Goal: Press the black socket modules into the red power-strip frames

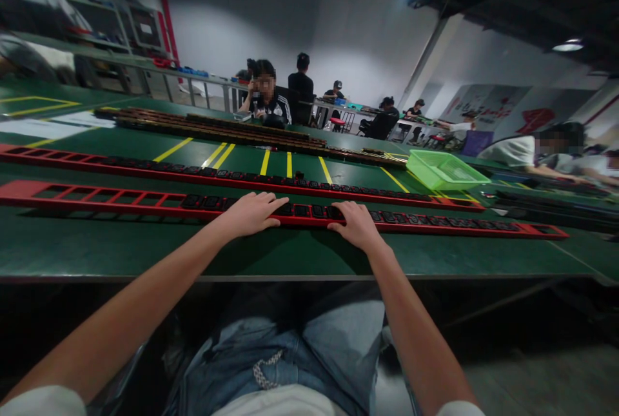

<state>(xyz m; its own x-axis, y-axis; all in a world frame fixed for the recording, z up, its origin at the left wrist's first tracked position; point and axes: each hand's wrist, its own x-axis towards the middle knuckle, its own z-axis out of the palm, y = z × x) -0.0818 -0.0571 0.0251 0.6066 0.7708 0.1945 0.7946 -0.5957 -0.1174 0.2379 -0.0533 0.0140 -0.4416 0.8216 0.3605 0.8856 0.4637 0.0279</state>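
A long red strip frame with a row of square openings lies across the table in front of me. Black square pieces fill its middle and right part, while several openings at the left hold nothing. My left hand is closed around the strip near its middle, fingers over the top and thumb at the near edge. To the right, my right hand grips the same strip in a similar way. The pieces beneath both hands are partly hidden. Behind it lies a second red strip frame, also partly filled with black pieces.
The green table carries yellow line markings. Dark, long strips are stacked farther back. A light-green plastic basket stands at the right, beyond the strips. White papers lie at the left. A person sits across the table.
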